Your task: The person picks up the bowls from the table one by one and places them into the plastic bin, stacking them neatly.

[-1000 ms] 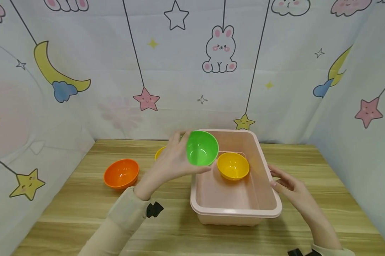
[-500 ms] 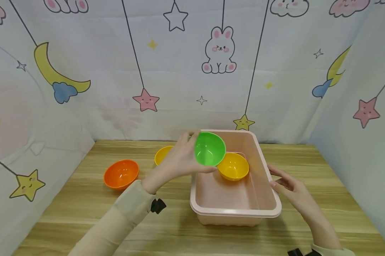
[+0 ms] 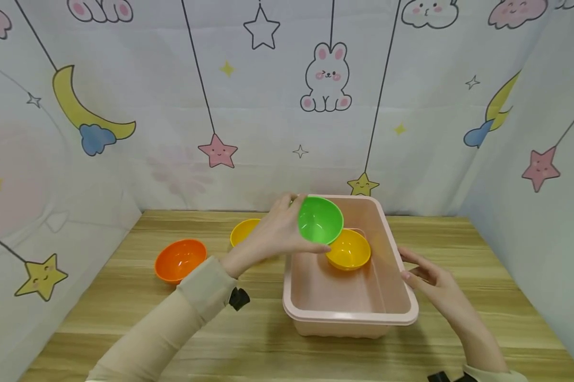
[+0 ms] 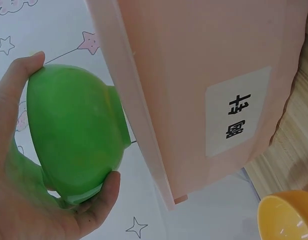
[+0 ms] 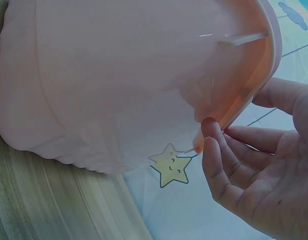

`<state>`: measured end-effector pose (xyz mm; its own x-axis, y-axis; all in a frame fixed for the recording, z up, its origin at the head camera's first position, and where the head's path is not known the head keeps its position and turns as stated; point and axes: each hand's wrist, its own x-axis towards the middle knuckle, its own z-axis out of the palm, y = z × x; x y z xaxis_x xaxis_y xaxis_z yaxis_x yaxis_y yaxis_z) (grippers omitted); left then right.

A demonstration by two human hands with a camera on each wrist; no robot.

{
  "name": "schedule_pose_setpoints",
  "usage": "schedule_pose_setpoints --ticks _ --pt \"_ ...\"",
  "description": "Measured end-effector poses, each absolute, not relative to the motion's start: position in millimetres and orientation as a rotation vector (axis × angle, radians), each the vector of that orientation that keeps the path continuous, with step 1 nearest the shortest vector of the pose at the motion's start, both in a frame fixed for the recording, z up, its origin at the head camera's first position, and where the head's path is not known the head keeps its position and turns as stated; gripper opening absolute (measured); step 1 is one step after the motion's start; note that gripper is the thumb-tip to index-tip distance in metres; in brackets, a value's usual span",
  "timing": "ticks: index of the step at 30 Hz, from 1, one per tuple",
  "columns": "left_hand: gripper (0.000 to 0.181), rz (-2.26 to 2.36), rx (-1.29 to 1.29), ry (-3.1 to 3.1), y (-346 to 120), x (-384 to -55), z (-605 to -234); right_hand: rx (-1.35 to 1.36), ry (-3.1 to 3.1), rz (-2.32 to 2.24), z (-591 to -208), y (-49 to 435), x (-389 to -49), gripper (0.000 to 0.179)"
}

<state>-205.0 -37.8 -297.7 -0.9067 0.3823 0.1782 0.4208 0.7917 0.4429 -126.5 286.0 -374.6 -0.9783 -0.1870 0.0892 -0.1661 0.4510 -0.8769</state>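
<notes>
A green bowl (image 3: 321, 220) is being held in the left hand (image 3: 279, 228) above the far left part of a pink plastic bin (image 3: 351, 317), its hollow being turned toward the head camera. The bowl is being gripped from the side, its curve being clasped between thumb and fingers that are being spread wide around it. The bin's right rim is being held by the right hand (image 3: 430, 276), the lip being taken between the thumb and half-curled fingers; how firmly it is being pressed cannot be told. Inside the bin, a yellow bowl (image 3: 349, 252) is being partly hidden by the green one in the head view. On the wood-grain table (image 3: 249, 345), an orange bowl (image 3: 179, 261) is being seen well to the left of the bin, and a second yellow bowl (image 3: 243, 232) is being partly covered from view by the left hand and wrist. A white label (image 4: 238, 111) bearing two black characters is being shown on the bin's side by the left wrist camera. The scene is being enclosed by a pale curtain (image 3: 172, 106) printed with stars, moons, clouds and a rabbit.
</notes>
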Motion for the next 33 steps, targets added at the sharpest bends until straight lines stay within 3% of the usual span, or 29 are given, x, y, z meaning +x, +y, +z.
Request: schedule_pose_setpoints --ticks 11,33 --pt "0.11 -0.768 -0.68 -2.947 -27.1 -223.2 -291.7 -0.332 2.665 -1.601 -376.1 286.0 -126.2 0.052" --pt "0.1 -0.653 -0.784 -3.122 -0.4 -257.7 -286.7 -0.391 2.626 -1.66 -376.8 288.2 -134.8 0.051"
